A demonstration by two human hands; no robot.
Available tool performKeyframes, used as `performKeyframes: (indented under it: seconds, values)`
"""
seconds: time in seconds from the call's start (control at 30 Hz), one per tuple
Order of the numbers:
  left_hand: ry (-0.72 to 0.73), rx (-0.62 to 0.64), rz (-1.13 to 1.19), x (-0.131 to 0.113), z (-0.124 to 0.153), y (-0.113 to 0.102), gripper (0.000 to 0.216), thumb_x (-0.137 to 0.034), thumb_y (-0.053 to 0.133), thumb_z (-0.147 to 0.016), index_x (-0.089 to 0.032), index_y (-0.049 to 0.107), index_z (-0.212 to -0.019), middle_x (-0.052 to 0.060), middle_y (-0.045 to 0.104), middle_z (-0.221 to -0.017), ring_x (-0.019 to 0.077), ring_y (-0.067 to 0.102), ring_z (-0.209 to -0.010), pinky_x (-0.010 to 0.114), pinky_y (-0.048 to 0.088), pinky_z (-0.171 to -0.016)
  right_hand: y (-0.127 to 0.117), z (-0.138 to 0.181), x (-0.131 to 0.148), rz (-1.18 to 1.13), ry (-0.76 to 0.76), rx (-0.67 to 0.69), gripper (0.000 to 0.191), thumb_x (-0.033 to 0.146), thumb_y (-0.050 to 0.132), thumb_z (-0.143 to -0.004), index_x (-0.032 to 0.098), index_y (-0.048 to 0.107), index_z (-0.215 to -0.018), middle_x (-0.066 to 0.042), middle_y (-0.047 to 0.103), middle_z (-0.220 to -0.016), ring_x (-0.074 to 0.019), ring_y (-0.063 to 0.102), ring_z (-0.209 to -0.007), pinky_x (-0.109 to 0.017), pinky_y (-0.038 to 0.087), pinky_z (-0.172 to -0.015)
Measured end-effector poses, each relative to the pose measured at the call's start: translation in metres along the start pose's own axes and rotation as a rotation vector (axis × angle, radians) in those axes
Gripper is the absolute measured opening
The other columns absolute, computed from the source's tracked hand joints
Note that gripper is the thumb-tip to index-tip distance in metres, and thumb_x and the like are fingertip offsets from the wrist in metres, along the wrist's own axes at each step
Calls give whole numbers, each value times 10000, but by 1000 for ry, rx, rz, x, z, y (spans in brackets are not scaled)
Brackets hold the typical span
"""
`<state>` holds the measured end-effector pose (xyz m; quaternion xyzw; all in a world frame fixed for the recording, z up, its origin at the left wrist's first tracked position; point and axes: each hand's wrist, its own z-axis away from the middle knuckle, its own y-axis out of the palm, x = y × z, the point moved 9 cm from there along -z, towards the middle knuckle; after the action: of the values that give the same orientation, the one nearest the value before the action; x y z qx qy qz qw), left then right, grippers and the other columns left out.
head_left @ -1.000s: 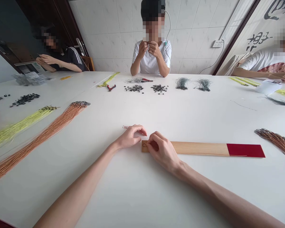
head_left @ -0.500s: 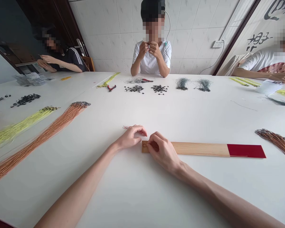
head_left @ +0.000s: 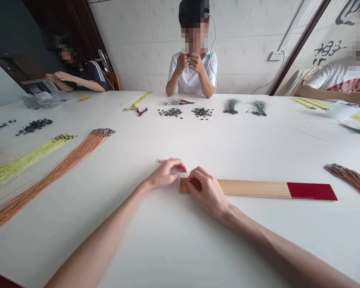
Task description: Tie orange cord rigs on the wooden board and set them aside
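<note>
Likely light, stiff and slippery, the hook [head_left: 183, 184] lies at the left end of the board [head_left: 258, 189] on the bench [head_left: 174, 240], best taken behind its bend, where the right hand [head_left: 209, 193] pinches it, the left hand [head_left: 165, 174] curving nearby, fingers and thumb apart.

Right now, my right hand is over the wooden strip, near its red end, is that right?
Not quite: it isn't near the red end. The head view shows your right hand over the wooden strip, near its opposite, bare-wood end.
</note>
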<state>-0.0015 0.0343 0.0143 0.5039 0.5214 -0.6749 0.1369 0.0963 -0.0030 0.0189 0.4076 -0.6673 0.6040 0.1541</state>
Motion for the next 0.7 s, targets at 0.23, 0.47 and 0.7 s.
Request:
performKeyframes:
  seconds: [0.23, 0.47, 0.7]
  values:
    - [31, 35, -16, -2, 0, 1, 317, -27, 376, -641, -208, 564, -821, 20, 548, -949, 183, 484, -1017, 304, 365, -907, 1, 0, -4, -9, -5, -7, 125, 129, 429, -773, 190, 456, -668, 2, 523, -778, -104, 436, -648, -227, 355, -573]
    - [93, 238, -155, -16, 5, 9, 296, -106, 477, -687, -233, 553, -943, 9, 558, -1030, 213, 442, -1019, 348, 270, -944, 1, -1, -6, -28, -15, -7, 139, 133, 436, -788, 196, 458, -667, -5, 529, -768, -126, 459, -708, -247, 372, -610]
    - [97, 237, -199, -18, 5, 9, 246, -215, 593, -710, -232, 550, -951, 13, 548, -1062, 213, 436, -1034, 327, 274, -932, 2, -3, -3, 1, -75, -20, 158, 136, 409, -839, 203, 473, -711, 1, 533, -741, -136, 449, -744, -285, 379, -719]
